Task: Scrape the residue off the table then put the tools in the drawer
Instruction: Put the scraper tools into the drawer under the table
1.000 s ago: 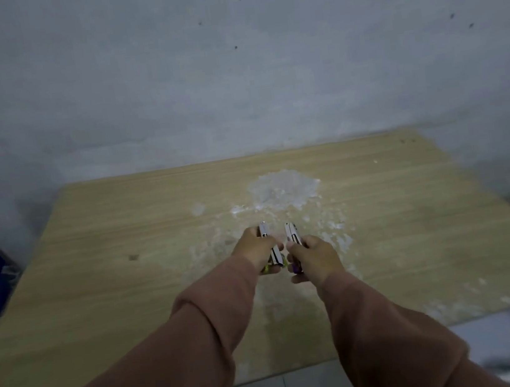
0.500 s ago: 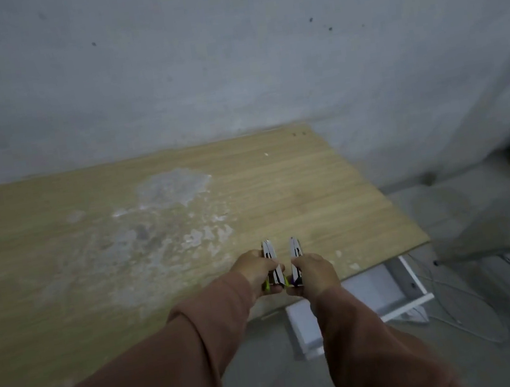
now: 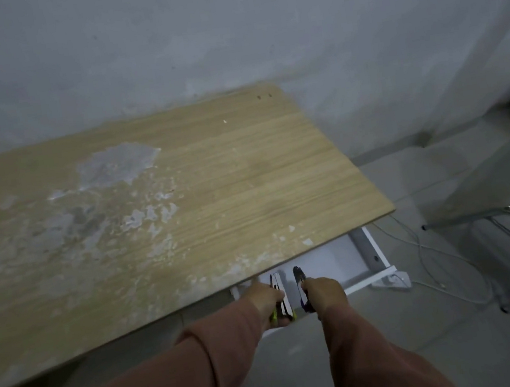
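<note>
Both hands have come off the counter (image 3: 244,175) since a second ago and now sit past its near edge, over the open white drawer (image 3: 338,257) that juts out beneath the counter's near right corner. Left hand (image 3: 266,298) has its fingers wrapped around a scraper with a yellow-green handle (image 3: 280,298), blade pointing toward the counter edge. Right hand (image 3: 325,291), just beside it, grips a second scraper with a dark, possibly purple handle (image 3: 301,285); the dim light makes the colour hard to judge. Pale residue (image 3: 119,166) lies patchy across the counter's middle, with flakes trailing to its near edge. Cables (image 3: 432,253) run over the floor beyond the drawer.
</note>
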`<state>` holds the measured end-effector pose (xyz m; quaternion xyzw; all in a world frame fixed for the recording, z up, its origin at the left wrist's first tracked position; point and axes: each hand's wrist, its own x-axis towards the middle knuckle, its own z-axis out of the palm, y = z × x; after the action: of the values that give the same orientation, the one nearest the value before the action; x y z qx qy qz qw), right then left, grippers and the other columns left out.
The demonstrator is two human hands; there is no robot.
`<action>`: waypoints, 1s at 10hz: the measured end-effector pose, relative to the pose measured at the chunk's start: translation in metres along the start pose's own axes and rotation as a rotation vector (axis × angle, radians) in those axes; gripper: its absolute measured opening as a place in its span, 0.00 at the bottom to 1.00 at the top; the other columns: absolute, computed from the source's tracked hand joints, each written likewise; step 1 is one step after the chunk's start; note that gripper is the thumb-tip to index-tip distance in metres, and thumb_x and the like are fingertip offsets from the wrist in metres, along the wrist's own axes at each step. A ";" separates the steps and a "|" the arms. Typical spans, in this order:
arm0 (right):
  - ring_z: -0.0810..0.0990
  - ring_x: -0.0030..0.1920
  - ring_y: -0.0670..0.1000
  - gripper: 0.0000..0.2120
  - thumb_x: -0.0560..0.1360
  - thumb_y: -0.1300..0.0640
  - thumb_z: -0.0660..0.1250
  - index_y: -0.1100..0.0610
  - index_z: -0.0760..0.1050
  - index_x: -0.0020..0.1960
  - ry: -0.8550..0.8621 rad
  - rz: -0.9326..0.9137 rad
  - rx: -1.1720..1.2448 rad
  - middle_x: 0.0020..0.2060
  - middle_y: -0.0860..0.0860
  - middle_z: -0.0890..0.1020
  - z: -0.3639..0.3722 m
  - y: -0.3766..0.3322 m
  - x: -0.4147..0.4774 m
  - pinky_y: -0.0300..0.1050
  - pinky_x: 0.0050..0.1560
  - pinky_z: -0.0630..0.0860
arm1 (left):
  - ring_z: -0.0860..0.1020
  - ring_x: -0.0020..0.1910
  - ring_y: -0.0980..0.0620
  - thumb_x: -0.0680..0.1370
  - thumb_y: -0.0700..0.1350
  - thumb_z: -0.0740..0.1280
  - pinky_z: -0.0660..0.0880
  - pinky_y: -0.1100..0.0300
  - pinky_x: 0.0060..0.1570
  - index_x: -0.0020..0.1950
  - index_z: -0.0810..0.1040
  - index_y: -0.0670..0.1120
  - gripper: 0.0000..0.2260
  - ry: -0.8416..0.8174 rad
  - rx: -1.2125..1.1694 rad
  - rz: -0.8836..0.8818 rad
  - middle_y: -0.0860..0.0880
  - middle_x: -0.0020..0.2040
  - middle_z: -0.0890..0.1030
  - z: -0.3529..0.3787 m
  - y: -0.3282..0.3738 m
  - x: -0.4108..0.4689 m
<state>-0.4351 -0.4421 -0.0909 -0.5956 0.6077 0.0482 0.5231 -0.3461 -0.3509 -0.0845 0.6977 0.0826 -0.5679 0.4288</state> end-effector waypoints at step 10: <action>0.54 0.75 0.61 0.30 0.72 0.67 0.66 0.59 0.63 0.72 0.413 -0.132 0.198 0.77 0.58 0.49 0.017 0.029 -0.001 0.51 0.71 0.62 | 0.77 0.56 0.45 0.79 0.39 0.59 0.71 0.62 0.52 0.57 0.78 0.43 0.11 0.422 0.506 0.567 0.43 0.59 0.80 0.005 0.004 0.002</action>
<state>-0.4477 -0.4214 -0.1140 -0.5772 0.6631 -0.1689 0.4456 -0.3465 -0.3574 -0.0840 0.8767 -0.1683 -0.2751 0.3571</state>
